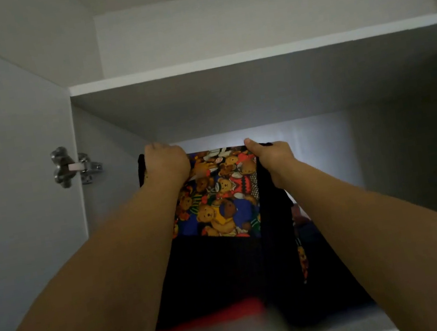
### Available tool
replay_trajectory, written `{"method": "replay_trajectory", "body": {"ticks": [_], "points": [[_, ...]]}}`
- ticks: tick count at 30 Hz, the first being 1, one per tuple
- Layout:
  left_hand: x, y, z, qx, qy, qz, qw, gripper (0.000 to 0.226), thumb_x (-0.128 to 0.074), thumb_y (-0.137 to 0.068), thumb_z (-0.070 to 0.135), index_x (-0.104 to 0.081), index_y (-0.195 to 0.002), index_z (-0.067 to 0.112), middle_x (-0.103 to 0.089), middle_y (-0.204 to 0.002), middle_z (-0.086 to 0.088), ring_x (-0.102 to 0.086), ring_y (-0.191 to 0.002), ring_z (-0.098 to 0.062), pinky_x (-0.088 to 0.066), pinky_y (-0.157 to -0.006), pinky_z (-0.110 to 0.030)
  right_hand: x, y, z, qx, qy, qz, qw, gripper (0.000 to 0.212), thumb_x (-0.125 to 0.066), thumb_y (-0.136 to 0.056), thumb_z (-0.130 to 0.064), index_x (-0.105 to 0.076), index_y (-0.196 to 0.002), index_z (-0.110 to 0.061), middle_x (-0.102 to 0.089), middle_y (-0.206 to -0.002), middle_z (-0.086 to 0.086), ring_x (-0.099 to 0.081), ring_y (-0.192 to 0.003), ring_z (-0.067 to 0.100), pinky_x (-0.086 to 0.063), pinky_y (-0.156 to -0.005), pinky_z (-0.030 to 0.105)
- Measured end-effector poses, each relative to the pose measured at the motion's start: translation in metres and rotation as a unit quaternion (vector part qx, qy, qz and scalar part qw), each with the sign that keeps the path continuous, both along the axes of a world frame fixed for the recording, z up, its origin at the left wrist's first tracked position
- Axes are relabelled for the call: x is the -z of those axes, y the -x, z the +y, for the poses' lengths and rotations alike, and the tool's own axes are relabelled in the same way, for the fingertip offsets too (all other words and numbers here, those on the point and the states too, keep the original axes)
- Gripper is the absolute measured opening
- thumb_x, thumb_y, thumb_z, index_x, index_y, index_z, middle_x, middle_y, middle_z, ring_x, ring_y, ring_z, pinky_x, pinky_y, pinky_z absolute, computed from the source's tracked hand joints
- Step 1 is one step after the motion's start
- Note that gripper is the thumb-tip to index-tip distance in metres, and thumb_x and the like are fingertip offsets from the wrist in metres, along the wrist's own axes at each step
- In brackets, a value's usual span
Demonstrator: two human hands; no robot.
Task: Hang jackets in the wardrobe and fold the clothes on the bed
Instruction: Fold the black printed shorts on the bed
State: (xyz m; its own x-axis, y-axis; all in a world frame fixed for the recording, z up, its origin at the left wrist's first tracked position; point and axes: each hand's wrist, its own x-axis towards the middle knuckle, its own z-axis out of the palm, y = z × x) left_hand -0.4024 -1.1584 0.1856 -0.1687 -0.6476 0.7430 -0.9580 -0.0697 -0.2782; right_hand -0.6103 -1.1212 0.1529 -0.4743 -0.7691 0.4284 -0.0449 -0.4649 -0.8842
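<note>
A black jacket with a bright teddy-bear print lining (217,194) hangs inside the white wardrobe (257,93), held up under the shelf. My left hand (167,163) grips its top left edge with curled fingers. My right hand (270,154) grips the top right edge, thumb up, with black fabric (276,227) falling below it. Whatever rail or hanger carries the jacket is hidden behind my hands. Something red (229,311) shows under the jacket's lower edge.
A white shelf (266,56) crosses the wardrobe above my hands, with a compartment above it. The open door (12,169) stands at the left, fixed by a metal hinge (75,166). The right inside of the wardrobe is dark.
</note>
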Motion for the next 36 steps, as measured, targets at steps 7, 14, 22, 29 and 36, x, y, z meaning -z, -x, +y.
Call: {"method": "replay_trajectory", "body": {"ticks": [7,14,22,29,36], "points": [[-0.025,0.016,-0.168,-0.106,-0.047,-0.061,0.991,0.035,-0.038,-0.101,0.026,-0.057,-0.127,0.014,-0.053,-0.135,-0.011,-0.042,-0.127,-0.03,-0.026,-0.112,-0.042,-0.026,0.009,-0.182,-0.044,-0.088,-0.005,0.995,0.068,-0.084,-0.064,-0.049,-0.063,-0.106,0.0,-0.07,-0.103,0.014,-0.067,-0.093,0.034,-0.056,-0.087,0.047],[0.035,0.021,-0.312,-0.121,-0.144,-0.103,0.977,0.036,-0.042,-0.1,0.025,-0.052,-0.132,0.012,-0.051,-0.135,-0.01,-0.039,-0.127,-0.032,-0.026,-0.112,-0.049,0.034,0.009,-0.317,0.013,-0.178,0.071,0.981,0.08,-0.077,-0.074,-0.053,-0.054,-0.124,0.006,-0.062,-0.12,0.02,-0.061,-0.109,0.037,-0.051,-0.095,0.042],[0.219,0.021,-0.406,0.007,-0.372,0.079,0.925,0.053,-0.039,-0.097,0.036,-0.044,-0.143,0.012,-0.035,-0.15,-0.017,-0.031,-0.137,-0.035,-0.027,-0.115,-0.044,0.166,0.017,-0.374,0.065,-0.3,0.412,0.858,0.039,-0.051,-0.094,-0.045,-0.069,-0.116,-0.018,-0.063,-0.124,0.01,-0.058,-0.113,0.028,-0.047,-0.092,0.032],[0.218,0.017,-0.416,0.012,-0.366,0.121,0.923,0.057,-0.037,-0.09,0.04,-0.051,-0.139,0.013,-0.041,-0.147,-0.016,-0.037,-0.133,-0.033,-0.031,-0.11,-0.043,0.157,0.019,-0.37,0.059,-0.305,0.535,0.786,0.038,-0.036,-0.105,-0.031,-0.053,-0.138,-0.023,-0.048,-0.141,0.014,-0.047,-0.128,0.031,-0.04,-0.105,0.034],[0.171,0.022,-0.363,0.087,-0.269,0.132,0.95,0.04,-0.044,-0.095,0.024,-0.053,-0.131,0.009,-0.052,-0.132,-0.016,-0.052,-0.12,-0.033,-0.044,-0.097,-0.042,0.117,0.031,-0.323,0.094,-0.251,0.358,0.894,0.059,-0.048,-0.098,-0.042,-0.042,-0.138,0.001,-0.049,-0.138,0.019,-0.049,-0.124,0.033,-0.039,-0.087,0.028]]}}
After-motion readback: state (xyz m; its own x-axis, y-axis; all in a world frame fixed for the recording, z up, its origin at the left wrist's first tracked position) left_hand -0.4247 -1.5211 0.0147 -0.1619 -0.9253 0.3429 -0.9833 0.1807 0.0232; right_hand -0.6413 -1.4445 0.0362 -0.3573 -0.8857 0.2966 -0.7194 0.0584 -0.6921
